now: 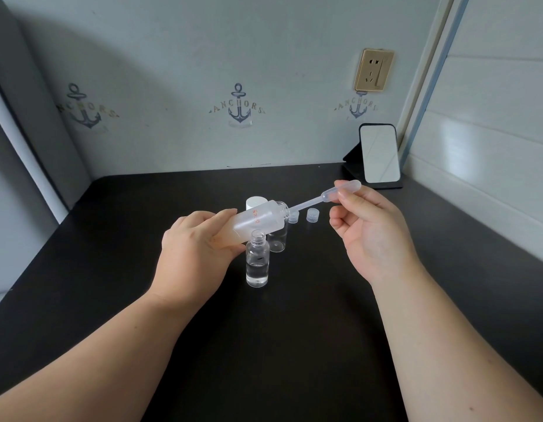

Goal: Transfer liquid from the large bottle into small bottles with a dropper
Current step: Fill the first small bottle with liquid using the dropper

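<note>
At frame centre, above the black table (294,345), the left hand (194,248) grips the large bottle (258,220), fingers curled round its frosted body and thumb along the top, tilting it so the open neck points to the upper right. The right hand (376,233) pinches the dropper (325,197) by its bulb between thumb and forefinger, the other fingers loosely curled below; the thin stem runs down-left into the bottle's mouth.

The step looks like drawing liquid. To do it well, I judge the bulb should be squeezed before the tip meets the liquid and let go slowly, and the bottle tilted only enough to bring liquid to the tip without spilling at the neck. The stem should then come out straight and travel tip-down to a small bottle.

Just below the large bottle stands a small bottle (257,263), open and roughly half full of clear liquid. A second small bottle (277,239) stands behind it and looks empty. Two clear caps (312,215) lie to the right of the neck, and a white cap (255,203) sits behind.

Hard to make out: the level inside the frosted bottle, where the tip ends, whether the stem holds any liquid, and how hard the bulb is pressed. The left fingertips hide behind the bottle, and the second small bottle's neck is covered. A mirror (379,153) stands at upper right.
</note>
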